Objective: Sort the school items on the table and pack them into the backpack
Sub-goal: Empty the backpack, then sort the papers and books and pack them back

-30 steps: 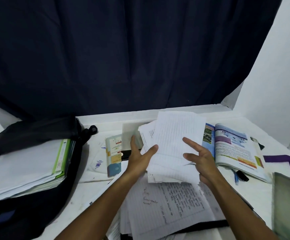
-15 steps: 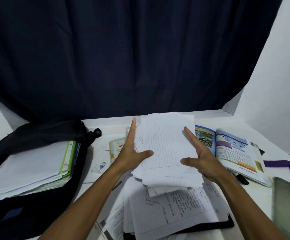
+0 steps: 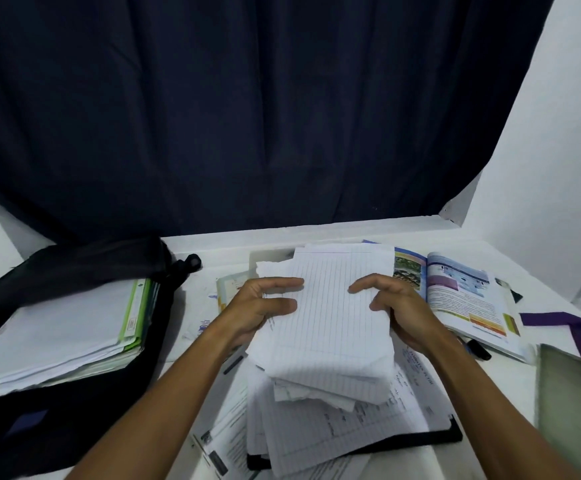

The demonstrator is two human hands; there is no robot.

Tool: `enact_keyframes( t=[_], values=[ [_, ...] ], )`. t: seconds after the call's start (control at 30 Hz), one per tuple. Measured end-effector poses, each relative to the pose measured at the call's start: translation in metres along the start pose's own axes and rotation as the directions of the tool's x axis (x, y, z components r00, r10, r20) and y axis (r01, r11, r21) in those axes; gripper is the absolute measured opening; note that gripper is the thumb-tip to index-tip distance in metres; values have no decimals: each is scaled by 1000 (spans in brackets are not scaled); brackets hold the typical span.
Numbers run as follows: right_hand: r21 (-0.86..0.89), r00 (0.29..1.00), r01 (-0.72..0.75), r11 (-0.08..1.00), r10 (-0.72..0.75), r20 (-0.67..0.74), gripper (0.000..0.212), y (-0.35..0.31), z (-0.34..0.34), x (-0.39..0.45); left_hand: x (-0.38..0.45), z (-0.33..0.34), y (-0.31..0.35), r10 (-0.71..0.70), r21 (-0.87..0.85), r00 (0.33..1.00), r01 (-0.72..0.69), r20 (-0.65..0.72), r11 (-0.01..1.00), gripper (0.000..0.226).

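Observation:
A thick stack of lined loose sheets (image 3: pixel 330 320) is held between both hands above the table's middle. My left hand (image 3: pixel 261 306) grips its left edge and my right hand (image 3: pixel 396 306) grips its right edge, fingers curled over the top sheet. Under it lie more handwritten sheets (image 3: pixel 334 431) on a black folder (image 3: pixel 434 438). The black backpack (image 3: pixel 84 393) lies open at the left, holding a pile of papers and green-edged books (image 3: pixel 74 330).
An open colourful textbook (image 3: pixel 462 299) lies at the right, with a dark pen (image 3: pixel 478 349) by its near edge. A purple strap (image 3: pixel 576 327) and a grey-green cover (image 3: pixel 576 410) sit far right. A small booklet (image 3: pixel 228 285) lies behind my left hand. A dark curtain hangs behind.
Both hands have closed in on the paper stack's sides, fingers now curled over its top, squaring it up. The stack sits a bit lower and nearer.

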State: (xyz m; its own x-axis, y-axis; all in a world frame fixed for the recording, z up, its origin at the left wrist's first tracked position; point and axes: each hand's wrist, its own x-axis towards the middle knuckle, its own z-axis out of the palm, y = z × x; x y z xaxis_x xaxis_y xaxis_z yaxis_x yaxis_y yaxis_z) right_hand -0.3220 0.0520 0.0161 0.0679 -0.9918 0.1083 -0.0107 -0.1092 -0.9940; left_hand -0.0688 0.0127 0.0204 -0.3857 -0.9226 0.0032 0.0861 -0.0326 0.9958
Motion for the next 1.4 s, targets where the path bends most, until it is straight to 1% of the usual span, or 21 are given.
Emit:
enact_keyframes(
  t=[0.1, 0.13, 0.2, 0.27, 0.3, 0.43, 0.5, 0.57, 0.63, 0.7, 0.77, 0.83, 0.9, 0.97, 1.03, 1.1, 1.13, 1.23, 1.3, 1.37, 1.4],
  values=[
    [9, 1000, -2, 1000, 2, -4, 35, 3, 2, -1, 0, -3, 2, -38, -58, 999, 40, 38, 997, 42],
    [18, 1000, 10, 1000, -10, -7, 38, 4, 3, -1, 0, -5, 2, -30, -46, 998, 33, 52, 998, 44],
    [23, 999, 27, 999, -27, -18, 52, 4, 4, -3, 1, -7, 1, 25, 49, 998, -28, 58, 998, 53],
    [9, 999, 29, 1000, -29, -24, 66, 3, 3, -4, 1, -5, -1, 74, 101, 997, -74, 1, 992, 59],
    [-15, 1000, 23, 1000, -23, -20, 72, 2, 2, -3, 1, -3, -2, 93, 97, 995, -89, -39, 991, 58],
    [-234, 1000, 11, 972, -12, -1, 88, 3, 3, -1, 3, 7, -2, 138, 56, 966, -129, -216, 990, 41],
    [-222, 1000, -3, 975, 2, -6, 92, 3, 7, -3, 4, 8, 0, 155, 74, 953, -140, -261, 987, 40],
    [-167, 1000, -13, 986, 13, 0, 94, 4, 8, -4, 4, 6, 4, 178, 162, 951, -140, -254, 977, 41],
    [-156, 1000, 6, 988, -9, -21, 93, 5, 8, -4, 4, 2, 6, 179, 213, 955, -129, -236, 968, 43],
    [-140, 996, 30, 990, -41, -77, 96, 9, 9, -2, 5, -3, 6, 156, 195, 959, -110, -237, 975, 47],
    [-85, 990, 36, 996, -47, -130, 98, 13, 10, -1, 6, -4, 4, 132, 167, 958, -91, -253, 982, 49],
    [-42, 986, 40, 998, -46, -157, 97, 18, 12, -2, 5, -6, 2, 107, 174, 965, -65, -240, 983, 50],
    [-45, 984, 45, 998, -52, -173, 97, 24, 14, -3, 6, -11, 0, 64, 226, 983, -24, -172, 974, 55],
    [-34, 977, 41, 999, -47, -210, 94, 27, 16, -6, 6, -20, -4, 20, 304, 997, 4, -74, 953, 64],
    [-21, 969, 43, 999, -47, -241, 91, 27, 22, -8, 6, -28, -6, -3, 394, 1000, 3, 0, 919, 71],
    [7, 968, 42, 999, -39, -248, 85, 28, 27, -10, 7, -35, -7, -22, 421, 998, -3, 54, 907, 75],
    [12, 967, 37, 999, -33, -251, 84, 30, 27, -11, 7, -38, -6, -23, 410, 998, -4, 60, 912, 76],
    [-1, 958, 14, 1000, -13, -288, 85, 36, 25, -11, 9, -52, -5, -12, 321, 1000, 16, -15, 947, 77],
    [20, 962, 5, 1000, 1, -275, 88, 40, 25, -10, 10, -54, -5, -38, 250, 999, 44, -29, 967, 76],
    [38, 970, -9, 999, 18, -244, 88, 43, 29, -7, 8, -45, -8, -70, 197, 997, 75, -34, 978, 70],
    [56, 972, -20, 998, 33, -231, 87, 43, 32, -6, 7, -37, -9, -86, 172, 995, 94, -58, 981, 67]
  ],
)
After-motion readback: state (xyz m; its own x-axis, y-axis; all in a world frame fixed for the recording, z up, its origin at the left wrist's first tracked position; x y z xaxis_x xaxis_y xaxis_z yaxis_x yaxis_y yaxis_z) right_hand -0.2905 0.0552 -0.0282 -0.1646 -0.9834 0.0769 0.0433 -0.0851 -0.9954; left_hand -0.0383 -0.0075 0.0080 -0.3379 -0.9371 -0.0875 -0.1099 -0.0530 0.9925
